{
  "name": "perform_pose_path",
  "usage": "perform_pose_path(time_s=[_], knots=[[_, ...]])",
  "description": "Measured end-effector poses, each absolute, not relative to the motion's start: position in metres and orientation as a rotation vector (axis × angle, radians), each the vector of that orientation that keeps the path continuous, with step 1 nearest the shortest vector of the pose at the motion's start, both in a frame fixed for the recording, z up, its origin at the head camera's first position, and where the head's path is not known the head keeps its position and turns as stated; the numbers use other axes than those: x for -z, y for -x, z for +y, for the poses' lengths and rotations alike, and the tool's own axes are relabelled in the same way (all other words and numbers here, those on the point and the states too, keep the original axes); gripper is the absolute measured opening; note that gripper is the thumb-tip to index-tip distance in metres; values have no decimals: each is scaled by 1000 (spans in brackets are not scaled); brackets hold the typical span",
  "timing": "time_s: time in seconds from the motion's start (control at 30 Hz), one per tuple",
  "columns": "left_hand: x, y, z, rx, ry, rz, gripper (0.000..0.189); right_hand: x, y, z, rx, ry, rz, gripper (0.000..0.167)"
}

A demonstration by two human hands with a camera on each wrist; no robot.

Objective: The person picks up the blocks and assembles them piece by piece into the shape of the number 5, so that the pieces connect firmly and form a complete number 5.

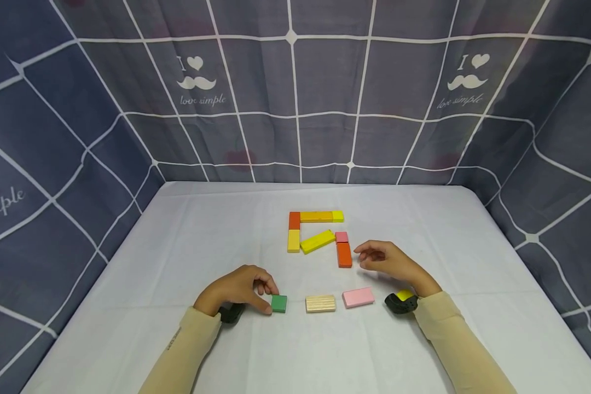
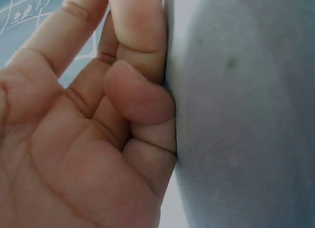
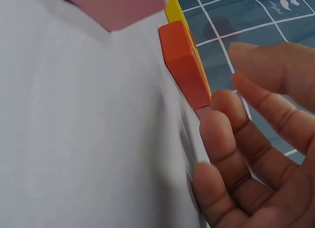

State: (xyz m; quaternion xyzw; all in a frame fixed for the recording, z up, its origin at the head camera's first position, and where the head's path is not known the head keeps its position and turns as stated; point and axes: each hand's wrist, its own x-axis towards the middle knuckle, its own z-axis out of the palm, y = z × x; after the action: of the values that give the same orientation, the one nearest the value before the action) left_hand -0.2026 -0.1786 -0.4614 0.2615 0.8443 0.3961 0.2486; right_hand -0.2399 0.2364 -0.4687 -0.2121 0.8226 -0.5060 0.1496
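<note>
At the near left of the white table, my left hand (image 1: 243,287) has its thumb and a fingertip at opposite corners of a small green block (image 1: 278,303), pinching its left end. In the left wrist view the fingers are curled beside the cloth, and the block is hidden. My right hand (image 1: 385,258) hovers with loosely bent fingers, holding nothing, just right of an orange-red block (image 1: 344,255). A ridged, pale wood-coloured block (image 1: 320,303) and a pink block (image 1: 358,297) lie right of the green one. The right wrist view shows the pink block (image 3: 120,6) and orange-red block (image 3: 184,65).
Farther back, an orange-red block (image 1: 294,220), an amber bar (image 1: 316,217), yellow blocks (image 1: 293,241), a slanted yellow bar (image 1: 317,241) and a small pink block (image 1: 342,237) form an angular figure. Grey checked curtains (image 1: 325,137) border the white table (image 1: 202,230).
</note>
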Motion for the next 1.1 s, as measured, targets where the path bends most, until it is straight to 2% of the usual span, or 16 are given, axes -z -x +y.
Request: perform_pose_path(time_s=[1.1], knots=[[457, 201, -177, -1103, -720, 2278, 25, 470, 229, 251, 1407, 804, 2100, 33]])
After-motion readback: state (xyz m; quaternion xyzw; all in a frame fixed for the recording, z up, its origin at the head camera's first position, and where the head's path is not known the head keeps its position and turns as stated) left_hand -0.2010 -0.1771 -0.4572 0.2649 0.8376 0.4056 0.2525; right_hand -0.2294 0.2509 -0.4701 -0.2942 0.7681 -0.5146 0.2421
